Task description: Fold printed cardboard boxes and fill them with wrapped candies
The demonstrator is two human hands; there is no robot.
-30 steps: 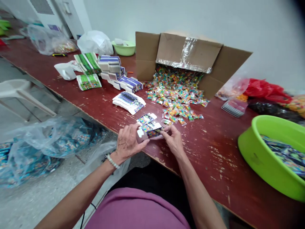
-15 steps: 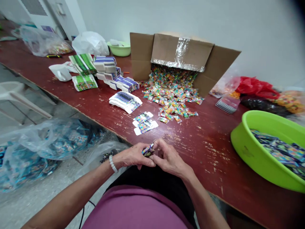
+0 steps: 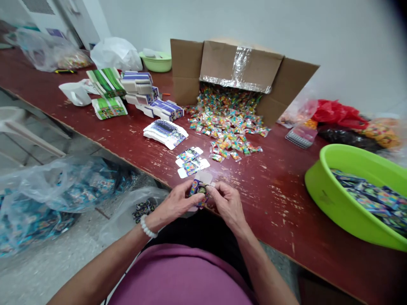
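At the table's front edge, a small printed carton (image 3: 197,187) with a white end flap raised is between my two hands. My left hand (image 3: 179,200) is closed round its left side, thumb across the front. On the right, the fingertips of my right hand (image 3: 226,202) pinch the carton near its top right. What lies inside the carton is hidden. Just beyond it are a few flat printed cartons (image 3: 192,166) with white flaps. Farther off rests a stack of flat cartons (image 3: 165,134). Small wrapped candies (image 3: 227,131) spill toward me from a cardboard box (image 3: 241,70).
A green basin (image 3: 330,203) holding dark printed packets stands at the right. Bundled green cartons (image 3: 110,108) and purple cartons (image 3: 167,110) sit back left. Plastic bags of blue packets (image 3: 79,184) lie on the floor at left, near a white stool (image 3: 19,127).
Both hands have moved slightly up with the carton and turned it upright, so its face and white top flap now show. The view has shifted a little.
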